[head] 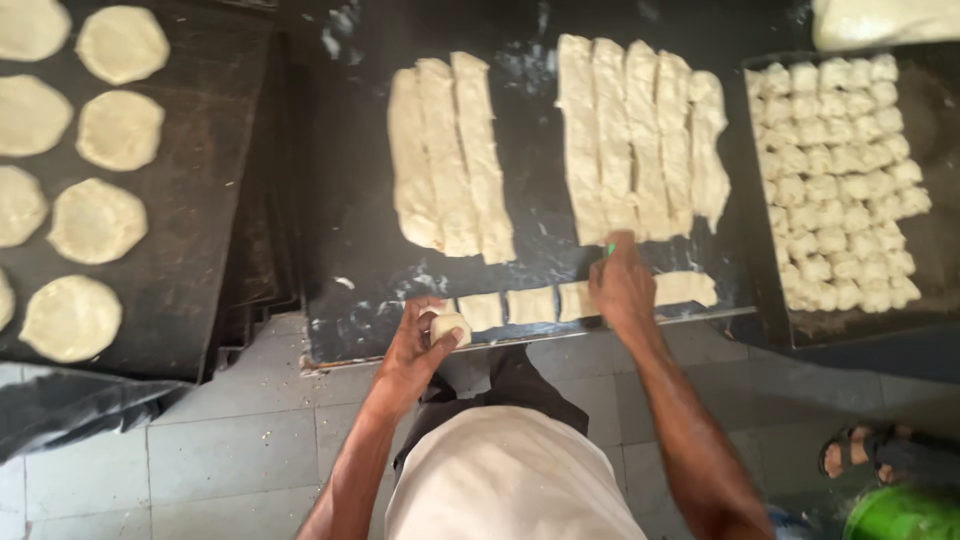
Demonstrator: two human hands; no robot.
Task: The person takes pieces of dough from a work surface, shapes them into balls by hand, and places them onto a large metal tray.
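Hands: left hand [425, 335] cupping dough piece [449, 324] at near counter [350, 280] edge; right hand [620, 285] gripping green-handled cutter [610, 247]. Risk: piece slipping to floor, uneven cuts.

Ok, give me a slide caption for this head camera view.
Left hand holds a dough piece; right hand cuts a dough strip on a dark floured board.

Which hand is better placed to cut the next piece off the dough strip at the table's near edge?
Right, probably. The right hand rests on the dough strip with a small green tool at its fingertips. The left hand already holds a dough piece.
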